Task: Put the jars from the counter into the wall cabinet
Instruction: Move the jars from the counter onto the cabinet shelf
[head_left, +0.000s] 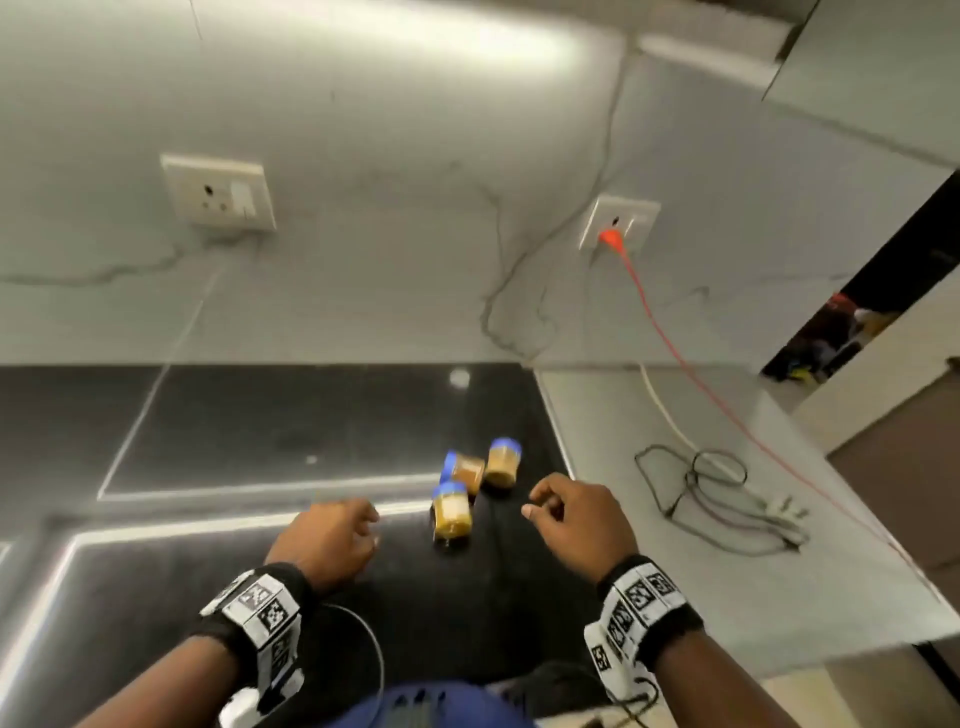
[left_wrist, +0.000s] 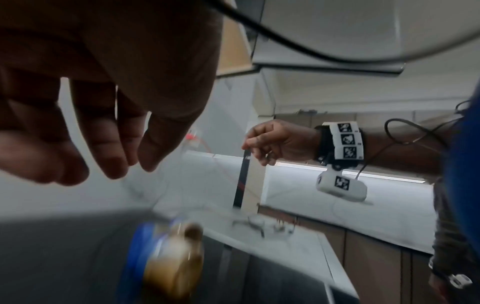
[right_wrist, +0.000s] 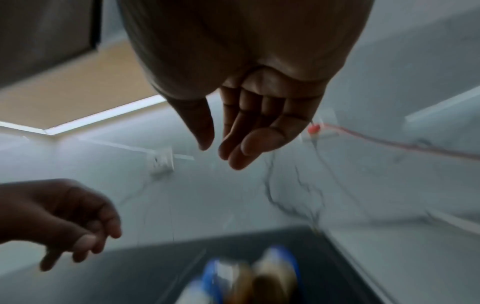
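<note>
Three small jars with blue lids and brown contents stand close together on the black counter (head_left: 260, 415): the nearest jar (head_left: 451, 514), a middle jar (head_left: 464, 470) and a far jar (head_left: 503, 463). My left hand (head_left: 332, 535) hovers just left of the nearest jar, fingers loosely curled, holding nothing. My right hand (head_left: 571, 514) hovers just right of the jars, fingers relaxed and empty. The left wrist view shows a blurred jar (left_wrist: 166, 261) below the left hand's fingers (left_wrist: 114, 148). Below the right hand's fingers (right_wrist: 249, 139) in the right wrist view lie blurred jars (right_wrist: 249, 275). The wall cabinet's underside (head_left: 872, 78) shows at the top right.
A grey side counter (head_left: 779, 571) to the right carries a coiled black cable (head_left: 717, 499) with a plug. An orange cord (head_left: 675, 353) runs from a wall socket (head_left: 618, 223) across it. Another socket (head_left: 221, 192) sits on the marble backsplash.
</note>
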